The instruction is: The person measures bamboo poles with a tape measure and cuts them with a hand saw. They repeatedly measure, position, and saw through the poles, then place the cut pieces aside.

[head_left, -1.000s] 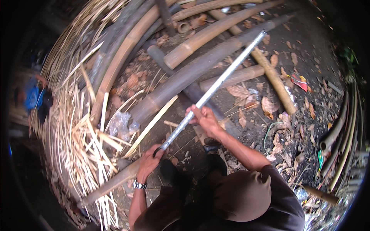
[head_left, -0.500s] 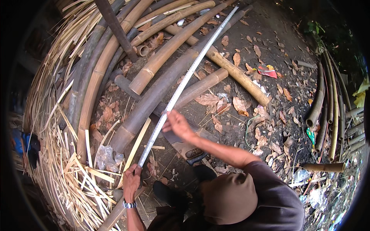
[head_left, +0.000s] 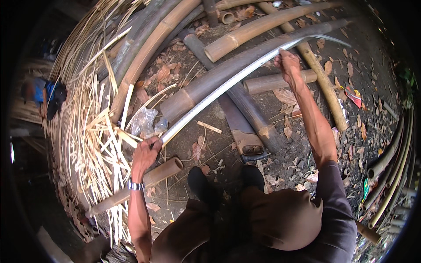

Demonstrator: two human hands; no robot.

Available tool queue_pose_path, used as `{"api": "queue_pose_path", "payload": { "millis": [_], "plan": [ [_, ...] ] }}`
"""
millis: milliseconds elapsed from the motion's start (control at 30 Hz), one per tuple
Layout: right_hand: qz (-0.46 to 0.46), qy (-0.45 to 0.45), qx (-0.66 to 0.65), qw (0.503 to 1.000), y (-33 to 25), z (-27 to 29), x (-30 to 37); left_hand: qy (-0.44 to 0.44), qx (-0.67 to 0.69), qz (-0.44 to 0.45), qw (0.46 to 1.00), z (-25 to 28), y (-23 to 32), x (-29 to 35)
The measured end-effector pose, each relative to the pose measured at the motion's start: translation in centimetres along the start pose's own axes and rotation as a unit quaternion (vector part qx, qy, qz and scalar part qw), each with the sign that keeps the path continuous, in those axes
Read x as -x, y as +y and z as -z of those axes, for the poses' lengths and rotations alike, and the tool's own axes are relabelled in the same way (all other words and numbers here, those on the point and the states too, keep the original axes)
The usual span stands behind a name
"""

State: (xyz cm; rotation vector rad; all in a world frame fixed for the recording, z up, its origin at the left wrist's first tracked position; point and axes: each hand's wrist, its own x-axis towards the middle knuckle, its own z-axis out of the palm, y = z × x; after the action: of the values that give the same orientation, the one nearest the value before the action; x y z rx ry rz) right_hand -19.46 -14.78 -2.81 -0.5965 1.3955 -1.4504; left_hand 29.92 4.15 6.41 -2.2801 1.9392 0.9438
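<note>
A pale steel tape measure (head_left: 228, 83) with fine markings stretches diagonally alongside a thick dark bamboo pole (head_left: 188, 98). Its near end is gripped in my left hand (head_left: 146, 154), which wears a metal wristwatch; whether the case sits in that palm is hidden. Farther up, the fingers of my right hand (head_left: 289, 65) pinch the blade at its edge. Beyond them the blade bends and droops to the right. Below the blade lies a handsaw (head_left: 246, 142) with a brown handle, beside a dark bamboo piece (head_left: 254, 116).
Thin bamboo strips (head_left: 98, 162) heap up on the left, beside long bamboo poles (head_left: 140, 57). A short bamboo length (head_left: 164, 172) lies near my left forearm. A yellowish pole (head_left: 322, 94) crosses at right, with more bamboo (head_left: 394, 168) at the far right. Dry leaves litter the soil.
My right hand has moved up and farther along the tape. The view has shifted, and the blade now lies at a flatter slant with its far end bent.
</note>
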Motion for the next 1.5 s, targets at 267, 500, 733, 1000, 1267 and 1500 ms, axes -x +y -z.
{"api": "queue_pose_path", "payload": {
  "millis": [267,500,733,1000,1267,1500],
  "plan": [
    [0.000,0.022,-0.126,0.992,1.3,-1.6,1.8,-0.004,-0.007,-0.008,1.000,0.7,0.9,-1.6],
    [-0.118,0.094,-0.210,0.966,6.4,0.2,5.2,-0.080,-0.055,0.089,0.991,3.5,-1.9,0.8],
    [-0.036,0.142,-0.102,0.984,9.1,2.3,7.3,-0.260,0.102,0.039,0.960,2.0,-9.2,1.0],
    [0.048,0.090,0.023,0.994,5.7,-1.2,11.3,-0.222,0.098,-0.009,0.970,-1.3,-2.7,-0.2],
    [0.045,-0.061,0.026,0.997,8.8,-5.4,15.5,-0.203,0.123,-0.037,0.971,-4.0,5.3,-2.9],
    [0.007,-0.001,0.047,0.999,2.4,-4.4,5.2,-0.151,0.143,0.001,0.978,0.4,4.2,-1.4]
  ]
}}
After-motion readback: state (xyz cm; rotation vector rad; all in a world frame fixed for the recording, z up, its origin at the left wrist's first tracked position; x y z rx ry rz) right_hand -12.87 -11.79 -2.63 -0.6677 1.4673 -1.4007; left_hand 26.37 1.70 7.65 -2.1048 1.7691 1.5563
